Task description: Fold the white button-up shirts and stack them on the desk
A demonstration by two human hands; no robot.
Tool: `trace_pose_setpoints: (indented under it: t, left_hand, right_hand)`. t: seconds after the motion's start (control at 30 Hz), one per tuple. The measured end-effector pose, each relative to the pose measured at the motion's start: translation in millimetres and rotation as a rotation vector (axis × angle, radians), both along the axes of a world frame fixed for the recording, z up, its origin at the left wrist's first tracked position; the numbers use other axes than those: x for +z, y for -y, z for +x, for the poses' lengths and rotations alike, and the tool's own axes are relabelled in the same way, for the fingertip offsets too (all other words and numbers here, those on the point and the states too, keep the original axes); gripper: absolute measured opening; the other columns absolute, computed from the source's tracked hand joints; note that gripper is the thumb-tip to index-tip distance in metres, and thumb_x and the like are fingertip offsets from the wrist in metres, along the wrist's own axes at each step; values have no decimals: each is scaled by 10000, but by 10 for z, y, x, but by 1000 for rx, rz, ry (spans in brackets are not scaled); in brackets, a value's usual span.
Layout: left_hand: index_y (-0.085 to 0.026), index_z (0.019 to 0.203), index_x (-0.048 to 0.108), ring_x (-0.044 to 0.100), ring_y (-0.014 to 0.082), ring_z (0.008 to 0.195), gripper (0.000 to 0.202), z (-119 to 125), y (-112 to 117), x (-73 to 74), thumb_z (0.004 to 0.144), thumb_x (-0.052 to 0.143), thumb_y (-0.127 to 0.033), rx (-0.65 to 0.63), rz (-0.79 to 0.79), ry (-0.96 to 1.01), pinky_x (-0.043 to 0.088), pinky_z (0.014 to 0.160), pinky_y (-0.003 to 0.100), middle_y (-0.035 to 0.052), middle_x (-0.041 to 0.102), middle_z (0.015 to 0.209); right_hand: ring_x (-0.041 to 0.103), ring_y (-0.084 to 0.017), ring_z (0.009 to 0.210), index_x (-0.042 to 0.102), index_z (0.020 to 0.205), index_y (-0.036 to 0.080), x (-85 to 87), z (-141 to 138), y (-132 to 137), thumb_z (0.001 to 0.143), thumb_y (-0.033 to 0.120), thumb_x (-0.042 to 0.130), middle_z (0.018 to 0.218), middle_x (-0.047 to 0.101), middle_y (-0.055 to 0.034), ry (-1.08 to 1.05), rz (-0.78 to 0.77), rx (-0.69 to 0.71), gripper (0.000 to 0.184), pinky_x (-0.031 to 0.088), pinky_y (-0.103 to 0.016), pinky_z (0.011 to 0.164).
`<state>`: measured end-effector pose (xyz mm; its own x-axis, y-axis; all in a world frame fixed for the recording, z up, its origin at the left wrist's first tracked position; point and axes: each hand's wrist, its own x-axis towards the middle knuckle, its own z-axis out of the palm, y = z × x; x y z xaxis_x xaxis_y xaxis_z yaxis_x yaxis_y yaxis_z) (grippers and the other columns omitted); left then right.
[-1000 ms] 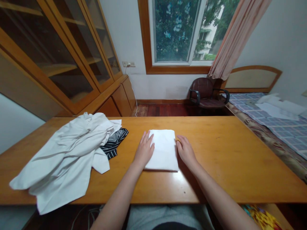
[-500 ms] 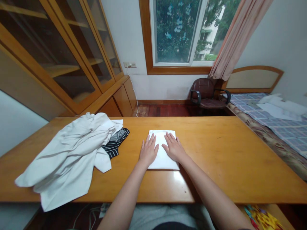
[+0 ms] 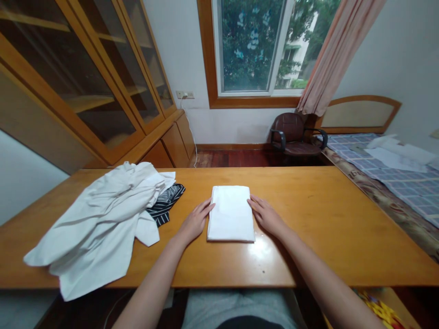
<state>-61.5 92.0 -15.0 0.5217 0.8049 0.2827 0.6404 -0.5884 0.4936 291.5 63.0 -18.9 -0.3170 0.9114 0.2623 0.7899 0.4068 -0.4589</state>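
Note:
A white cloth point(image 3: 231, 214), folded into a neat flat rectangle, lies on the wooden table point(image 3: 308, 219) in front of me. My left hand point(image 3: 197, 218) rests at its left edge, fingers stretched out and the thumb tip on the border of the cloth. At the right edge is my right hand point(image 3: 265, 214), its fingers extended and touching the side near the far corner. Both hands are open, and neither has its fingers closed round the cloth.
A loose heap of white garments point(image 3: 103, 219) lies on the table's left, over a black-and-white striped cloth point(image 3: 166, 203). Beyond stand a glass-door cabinet point(image 3: 113, 91), a brown armchair point(image 3: 291, 132) and a bed point(image 3: 387, 160). Something yellow point(image 3: 384, 313) lies below the table's right front.
Both hands have slid outward from the top of the folded cloth to its left and right edges. The cloth's upper face is now uncovered.

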Motion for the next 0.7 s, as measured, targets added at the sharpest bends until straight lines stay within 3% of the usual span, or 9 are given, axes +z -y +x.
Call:
trace_pose_setpoints:
  t: [0.17,0.27,0.43,0.57,0.7]
  left_hand:
    - [-355,1430,550,481,251,1394,500,-130,140,122,967,493,-174,-138,39,-83,409,1168,478,52,467,1551]
    - [-364,1443,532,503,238,1379,484,-151,175,143,986,502,-207,-172,17,-71,421,1162,462,50,475,1547]
    - [-364,1435,541,509,227,1377,463,-167,189,123,996,491,-225,-152,-16,-8,397,1180,461,43,489,1537]
    - [-351,1404,580,518,230,1367,430,-158,204,125,998,482,-251,-119,-67,46,422,1162,450,47,515,1515]
    - [-311,1387,602,473,262,1403,434,-124,241,144,958,553,-270,-88,-112,116,386,1179,496,80,500,1525]
  right_hand:
    - [421,-256,1430,512,1470,311,74,-16,139,966,189,502,1588,419,-79,69,26,125,519,340,-547,1173]
    - [352,-292,1465,515,1471,320,161,-71,181,942,238,584,1594,412,-67,86,31,190,540,357,-549,1162]
    - [257,-324,1514,553,1432,360,367,-205,240,880,268,681,1525,511,-46,82,69,294,573,184,-638,1212]
    - [387,-265,1462,631,1343,327,492,-282,224,920,261,599,1425,613,-45,7,56,395,429,169,-596,1233]
    - [574,-228,1307,674,1261,306,599,-337,174,921,242,548,1320,687,-51,-187,26,361,369,324,-531,1192]
